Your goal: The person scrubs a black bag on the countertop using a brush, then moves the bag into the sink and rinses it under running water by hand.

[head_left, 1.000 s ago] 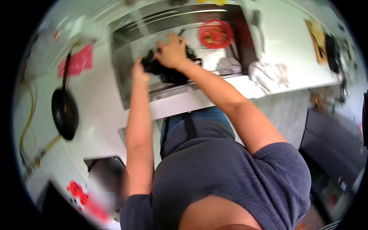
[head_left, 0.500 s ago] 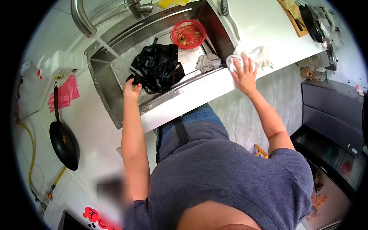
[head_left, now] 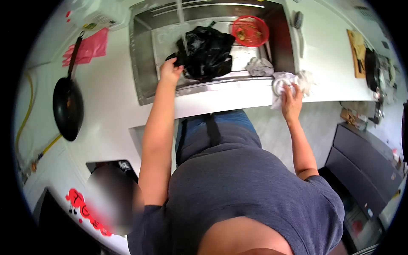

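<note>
In the sink [head_left: 146, 87] lies a wet, shiny black plastic bag [head_left: 208, 51], crumpled, with a stream of water falling on its far side. My left hand [head_left: 171, 70] pinches the bag's near left edge between thumb and fingers. At the sink's right front corner, my right hand [head_left: 292, 102] has its fingers curled into a white cloth [head_left: 281, 83] on the counter edge. Against the cloth lies a second, yellowish rag [head_left: 306, 81]. A greyish crumpled cloth [head_left: 260, 67] rests inside the sink near its front right.
A red basket [head_left: 250, 31] with food scraps stands at the sink's back right. A brush [head_left: 298, 32] lies on the right counter, a cutting board [head_left: 356, 53] farther right. On the left are a black wok [head_left: 68, 108], pink gloves [head_left: 91, 47] and a white jug [head_left: 98, 13].
My right hand, earlier flat and spread on the white cloth, now bends its fingers into it. Part of the cloth now hangs over the counter edge. My left hand stays at the bag.
</note>
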The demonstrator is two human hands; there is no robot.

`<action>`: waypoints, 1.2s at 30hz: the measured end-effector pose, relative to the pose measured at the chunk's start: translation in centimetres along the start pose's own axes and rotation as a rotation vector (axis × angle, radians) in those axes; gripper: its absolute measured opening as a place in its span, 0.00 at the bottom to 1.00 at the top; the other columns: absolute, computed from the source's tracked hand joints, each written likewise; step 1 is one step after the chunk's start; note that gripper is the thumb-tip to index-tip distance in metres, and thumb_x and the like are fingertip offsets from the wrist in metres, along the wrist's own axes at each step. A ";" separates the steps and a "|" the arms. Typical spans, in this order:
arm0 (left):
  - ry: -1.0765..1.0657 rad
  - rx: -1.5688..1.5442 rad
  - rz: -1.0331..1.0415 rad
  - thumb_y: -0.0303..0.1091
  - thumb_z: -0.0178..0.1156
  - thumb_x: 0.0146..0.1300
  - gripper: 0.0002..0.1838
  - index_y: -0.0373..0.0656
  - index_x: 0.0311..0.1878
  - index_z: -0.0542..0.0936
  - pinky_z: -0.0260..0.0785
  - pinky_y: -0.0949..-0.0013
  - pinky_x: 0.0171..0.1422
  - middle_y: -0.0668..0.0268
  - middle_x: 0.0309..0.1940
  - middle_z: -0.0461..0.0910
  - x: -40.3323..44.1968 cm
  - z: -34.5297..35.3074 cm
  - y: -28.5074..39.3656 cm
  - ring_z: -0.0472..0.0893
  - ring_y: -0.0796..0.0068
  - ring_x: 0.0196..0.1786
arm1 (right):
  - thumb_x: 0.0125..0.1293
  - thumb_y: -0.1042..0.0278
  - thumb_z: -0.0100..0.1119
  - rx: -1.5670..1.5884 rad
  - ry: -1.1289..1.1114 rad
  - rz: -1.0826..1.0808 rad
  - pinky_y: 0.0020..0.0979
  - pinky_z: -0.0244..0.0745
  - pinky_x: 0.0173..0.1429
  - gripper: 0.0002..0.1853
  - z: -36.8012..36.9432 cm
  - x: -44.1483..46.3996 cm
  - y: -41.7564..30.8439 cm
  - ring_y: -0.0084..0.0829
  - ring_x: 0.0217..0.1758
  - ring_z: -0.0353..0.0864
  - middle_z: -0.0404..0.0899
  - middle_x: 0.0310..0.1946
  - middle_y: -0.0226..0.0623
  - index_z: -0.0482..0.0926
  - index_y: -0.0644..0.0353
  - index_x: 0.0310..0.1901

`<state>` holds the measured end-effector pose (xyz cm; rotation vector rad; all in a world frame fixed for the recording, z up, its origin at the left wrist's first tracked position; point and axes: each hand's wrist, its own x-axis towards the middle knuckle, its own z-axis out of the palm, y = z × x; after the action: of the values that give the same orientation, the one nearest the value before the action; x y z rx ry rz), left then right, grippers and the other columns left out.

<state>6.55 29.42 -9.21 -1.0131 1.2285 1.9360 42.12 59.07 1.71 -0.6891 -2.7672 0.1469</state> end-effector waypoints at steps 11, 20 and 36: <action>-0.055 0.004 -0.090 0.26 0.55 0.61 0.10 0.41 0.46 0.74 0.70 0.66 0.36 0.60 0.42 0.77 3.8 -2.7 -0.2 0.77 0.64 0.40 | 0.62 0.81 0.48 0.417 0.145 0.239 0.28 0.68 0.51 0.15 -7.0 2.4 0.4 0.33 0.54 0.71 0.68 0.56 0.41 0.76 0.60 0.50; 0.079 0.802 0.788 0.26 0.54 0.53 0.09 0.39 0.38 0.79 0.69 0.54 0.50 0.47 0.38 0.77 -2.9 6.6 -8.6 0.76 0.48 0.43 | 0.64 0.78 0.48 0.914 0.018 -0.234 0.35 0.62 0.63 0.12 -3.4 12.1 -14.8 0.37 0.58 0.69 0.71 0.52 0.45 0.75 0.67 0.49; -0.016 1.133 1.361 0.43 0.46 0.64 0.21 0.38 0.54 0.71 0.63 0.49 0.59 0.52 0.50 0.73 -6.6 6.7 -14.9 0.73 0.53 0.54 | 0.65 0.49 0.51 0.528 -0.477 -1.749 0.54 0.43 0.73 0.24 11.8 8.1 -47.5 0.38 0.75 0.49 0.52 0.72 0.30 0.68 0.38 0.63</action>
<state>20.21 40.50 -8.39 0.6270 2.8625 1.3656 10.67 20.68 0.31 1.9806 -2.4172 0.6012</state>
